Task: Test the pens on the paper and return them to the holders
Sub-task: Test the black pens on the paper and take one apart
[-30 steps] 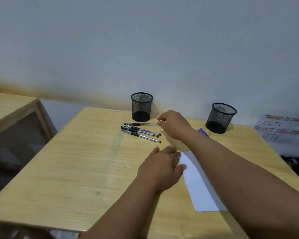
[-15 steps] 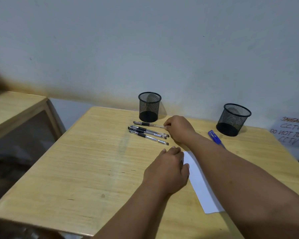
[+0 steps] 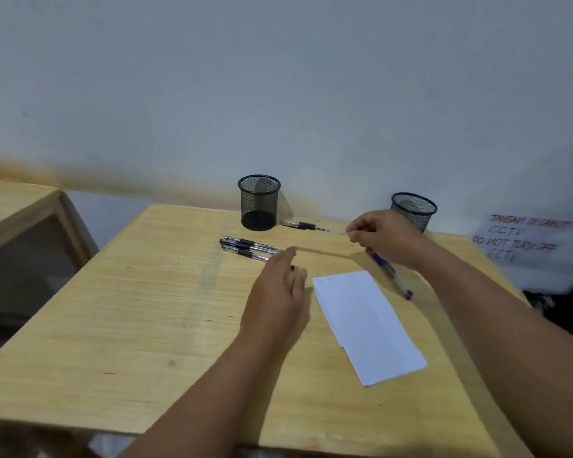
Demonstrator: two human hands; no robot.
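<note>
My right hand (image 3: 382,236) pinches the end of a black pen (image 3: 306,225) and holds it level above the wooden table (image 3: 153,312), its tip near the left mesh holder (image 3: 259,202). A second black mesh holder (image 3: 414,209) stands at the back right, partly behind my right hand. Other black pens (image 3: 247,248) lie together on the table. My left hand (image 3: 278,297) hovers with relaxed fingers, left of the white paper (image 3: 368,320). A blue pen (image 3: 392,276) lies beside the paper, under my right wrist.
A handwritten CCTV notice (image 3: 523,239) leans against the wall at the right. Another wooden table (image 3: 10,200) stands to the left, with a gap between. The white wall runs right behind the holders.
My right hand has lifted one black pen off the group and drawn it to the right. My left hand has lifted off the paper's left edge and shifted left, uncovering the paper.
</note>
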